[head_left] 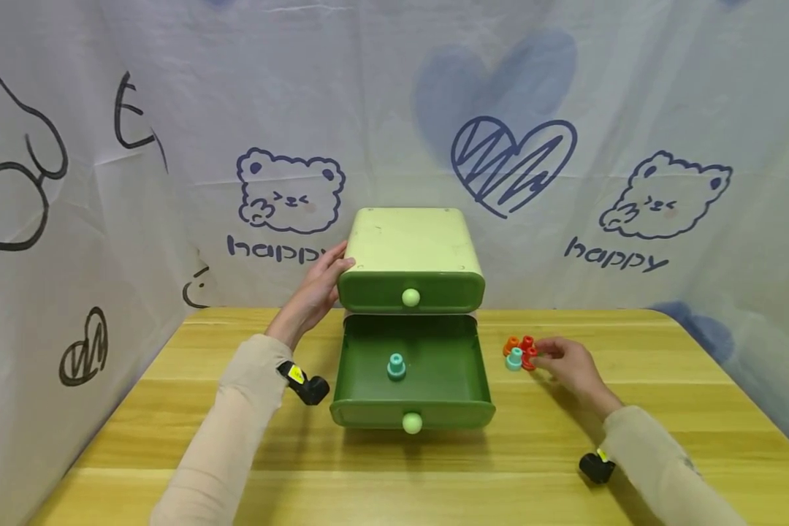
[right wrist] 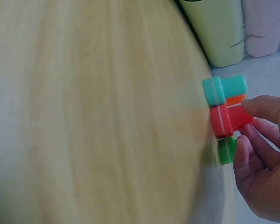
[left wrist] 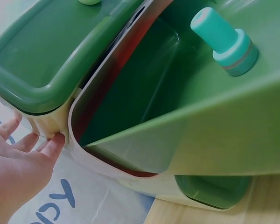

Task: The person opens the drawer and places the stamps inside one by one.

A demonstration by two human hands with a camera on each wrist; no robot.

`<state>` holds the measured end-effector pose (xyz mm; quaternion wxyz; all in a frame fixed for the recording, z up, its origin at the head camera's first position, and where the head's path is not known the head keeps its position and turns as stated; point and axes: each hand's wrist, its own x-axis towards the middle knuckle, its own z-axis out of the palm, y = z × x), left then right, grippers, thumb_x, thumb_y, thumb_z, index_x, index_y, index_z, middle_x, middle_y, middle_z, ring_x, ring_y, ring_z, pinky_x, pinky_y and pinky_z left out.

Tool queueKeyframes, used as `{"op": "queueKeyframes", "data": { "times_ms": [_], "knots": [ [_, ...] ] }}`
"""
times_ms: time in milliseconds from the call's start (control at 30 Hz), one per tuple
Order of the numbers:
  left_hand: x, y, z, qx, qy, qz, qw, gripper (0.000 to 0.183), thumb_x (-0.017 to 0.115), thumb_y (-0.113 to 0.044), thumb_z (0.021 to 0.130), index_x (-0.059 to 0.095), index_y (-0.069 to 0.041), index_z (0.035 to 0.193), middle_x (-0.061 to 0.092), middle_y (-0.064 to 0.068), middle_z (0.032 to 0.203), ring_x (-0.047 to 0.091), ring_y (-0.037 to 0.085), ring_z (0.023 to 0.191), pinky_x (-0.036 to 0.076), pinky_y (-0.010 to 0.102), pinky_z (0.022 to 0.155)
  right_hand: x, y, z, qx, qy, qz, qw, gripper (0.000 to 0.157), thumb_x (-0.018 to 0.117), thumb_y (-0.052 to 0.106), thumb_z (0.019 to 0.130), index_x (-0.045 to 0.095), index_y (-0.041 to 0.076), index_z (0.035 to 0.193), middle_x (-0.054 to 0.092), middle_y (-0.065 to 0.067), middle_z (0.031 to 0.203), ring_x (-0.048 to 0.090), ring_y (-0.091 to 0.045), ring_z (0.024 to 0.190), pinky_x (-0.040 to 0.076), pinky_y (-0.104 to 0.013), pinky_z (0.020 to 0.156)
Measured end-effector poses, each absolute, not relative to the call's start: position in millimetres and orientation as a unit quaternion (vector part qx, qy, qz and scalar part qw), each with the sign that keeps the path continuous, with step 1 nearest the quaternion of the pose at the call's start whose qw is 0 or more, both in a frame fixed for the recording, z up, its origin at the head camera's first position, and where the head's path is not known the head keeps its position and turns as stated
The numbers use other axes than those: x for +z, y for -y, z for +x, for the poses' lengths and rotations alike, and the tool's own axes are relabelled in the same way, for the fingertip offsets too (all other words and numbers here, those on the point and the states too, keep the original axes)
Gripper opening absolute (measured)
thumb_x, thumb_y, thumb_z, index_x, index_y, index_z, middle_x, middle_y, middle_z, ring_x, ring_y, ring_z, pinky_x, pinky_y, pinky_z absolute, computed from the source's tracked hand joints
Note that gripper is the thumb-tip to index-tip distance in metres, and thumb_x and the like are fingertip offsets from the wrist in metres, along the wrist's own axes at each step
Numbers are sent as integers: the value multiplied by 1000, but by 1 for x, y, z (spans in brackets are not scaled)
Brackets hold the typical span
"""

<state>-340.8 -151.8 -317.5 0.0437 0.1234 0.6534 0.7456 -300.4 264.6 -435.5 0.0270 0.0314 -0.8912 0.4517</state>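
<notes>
A small drawer cabinet [head_left: 414, 237] with a pale yellow-green top stands mid-table. Its upper drawer [head_left: 375, 294] is closed and the lower drawer [head_left: 368, 387] is pulled out. One teal stepped peg [head_left: 397, 367] stands upright inside it. My left hand [head_left: 317, 292] rests on the cabinet's left side, fingertips touching the wall of the upper part. To the right, my right hand [head_left: 570, 365] pinches the narrow top of a red peg [right wrist: 220, 121] between thumb and fingers. Beside it are a teal peg [right wrist: 214, 91], an orange peg [head_left: 511, 345], another red peg [head_left: 527, 341] and a green peg [right wrist: 227, 150].
The wooden table [head_left: 289, 467] carries everything. White cloth [head_left: 381, 95] with bear and heart drawings hangs behind and at both sides. Pale round knobs stick out from the drawer fronts, the lower knob [head_left: 412, 422] toward the near side.
</notes>
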Motion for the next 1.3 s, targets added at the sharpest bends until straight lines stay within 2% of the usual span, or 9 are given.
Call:
{"op": "queueKeyframes", "data": {
  "times_ms": [300, 400, 567, 1300],
  "knots": [
    [-317, 151, -343, 747, -651, 125, 46, 72, 50, -21, 94, 14, -7, 155, 14, 12, 159, 30, 30, 137, 31, 40, 112, -438, -265, -301, 458, 889, 19, 1, 41, 66, 13, 91, 56, -11, 122, 62, -25, 110, 56, -22, 77, 51, -28, 56],
    [-317, 151, -343, 751, -647, 124, 49, 71, 50, -20, 94, 15, -7, 155, 15, 12, 159, 31, 30, 137, 31, 40, 111, -439, -264, -302, 440, 898, 14, 1, 41, 66, 14, 91, 56, -12, 122, 62, -26, 110, 58, -24, 82, 52, -28, 58],
    [-316, 151, -343, 751, -646, 126, 51, 71, 50, -19, 95, 14, -7, 155, 12, 11, 160, 29, 30, 138, 30, 40, 112, -441, -264, -303, 405, 914, 14, 7, 38, 68, 16, 90, 61, -11, 116, 64, -24, 106, 59, -28, 90, 51, -28, 63],
    [-318, 152, -340, 748, -651, 124, 47, 72, 50, -20, 93, 15, -8, 155, 13, 11, 160, 30, 30, 137, 31, 39, 112, -438, -269, -300, 389, 921, 32, 6, 29, 67, 16, 90, 61, -7, 107, 63, -17, 96, 54, -24, 77, 50, -30, 60]
  ]
}}
